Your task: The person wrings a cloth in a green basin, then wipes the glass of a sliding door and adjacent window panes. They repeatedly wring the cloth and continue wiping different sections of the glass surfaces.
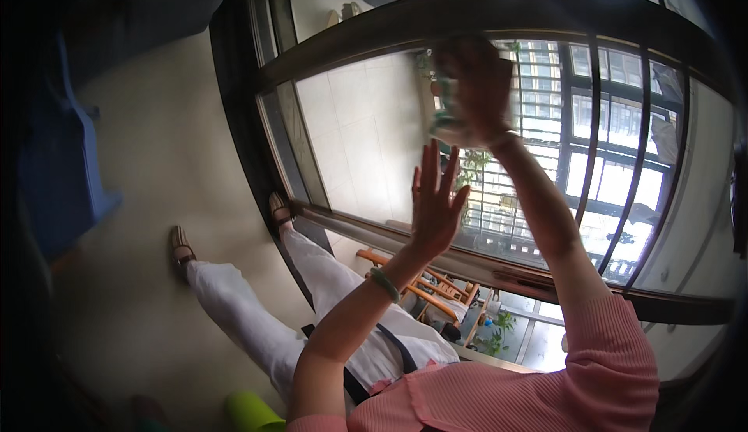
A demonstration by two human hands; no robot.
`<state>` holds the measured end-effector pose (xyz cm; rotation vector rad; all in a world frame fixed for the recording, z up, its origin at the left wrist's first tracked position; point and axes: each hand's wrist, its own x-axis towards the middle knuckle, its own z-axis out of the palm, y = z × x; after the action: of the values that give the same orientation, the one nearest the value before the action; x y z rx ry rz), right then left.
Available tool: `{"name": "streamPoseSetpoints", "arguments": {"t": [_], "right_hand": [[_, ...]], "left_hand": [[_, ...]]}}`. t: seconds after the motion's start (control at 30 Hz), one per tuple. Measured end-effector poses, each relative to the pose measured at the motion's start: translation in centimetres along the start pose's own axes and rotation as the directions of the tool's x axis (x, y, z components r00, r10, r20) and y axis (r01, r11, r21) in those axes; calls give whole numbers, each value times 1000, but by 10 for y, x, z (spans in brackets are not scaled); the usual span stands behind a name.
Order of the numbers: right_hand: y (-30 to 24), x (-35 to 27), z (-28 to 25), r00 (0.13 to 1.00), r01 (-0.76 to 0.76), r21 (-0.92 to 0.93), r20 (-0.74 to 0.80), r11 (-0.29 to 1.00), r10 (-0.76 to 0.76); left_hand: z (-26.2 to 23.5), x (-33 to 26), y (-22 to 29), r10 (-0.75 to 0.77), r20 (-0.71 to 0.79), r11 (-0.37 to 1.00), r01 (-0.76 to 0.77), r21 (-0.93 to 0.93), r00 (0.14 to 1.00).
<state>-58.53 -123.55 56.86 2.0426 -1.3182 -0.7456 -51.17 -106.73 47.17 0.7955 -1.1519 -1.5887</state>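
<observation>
My right hand (475,89) is raised high against the window pane (358,136), fingers curled around a pale, greenish cloth (446,120) that is bunched up in my grip and pressed to the glass; most of the cloth sits under my palm and only a crumpled edge shows on the side toward my other hand. That hand is blurred, so I cannot tell exactly how tightly the fingers close. My left hand (435,202) is lower and just beside the right wrist, fully open with the fingers spread and pointing up, the palm flat toward the glass and holding nothing; whether the palm actually touches the pane I cannot tell. A green bead bracelet (384,282) circles my left wrist. Both my forearms come up from pink ribbed sleeves (615,362). The dark window frame (499,13) runs above my right hand and another bar of it passes below my left hand, with thin dark bars crossing the glass out past my right arm. Through the pane beyond my hands I see a railed balcony and some green plants (471,169). Below my left arm are my white trousers (257,323) and my two sandalled feet (181,246) on the pale floor (156,167), and far off on the left-hand side stands a blue plastic chair (66,167).
</observation>
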Motion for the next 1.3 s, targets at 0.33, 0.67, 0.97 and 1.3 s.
{"name": "streamPoseSetpoints", "arguments": {"t": [0.33, 0.67, 0.97, 1.3], "right_hand": [[-72, -158, 33, 905, 206, 237, 323, 949, -277], [47, -103, -64, 991, -73, -247, -129, 966, 42], [-54, -91, 15, 999, -5, 19, 51, 1000, 4], [-102, -85, 62, 978, 75, 55, 191, 996, -84]], "left_hand": [[16, -75, -62, -12, -17, 999, 11, -43, 1000], [16, -62, 4, 9, 122, 976, 18, -216, 993], [0, -92, -55, -239, 21, 956, 239, -169, 971], [-7, -100, -77, -271, -23, 954, 265, -138, 962]]}}
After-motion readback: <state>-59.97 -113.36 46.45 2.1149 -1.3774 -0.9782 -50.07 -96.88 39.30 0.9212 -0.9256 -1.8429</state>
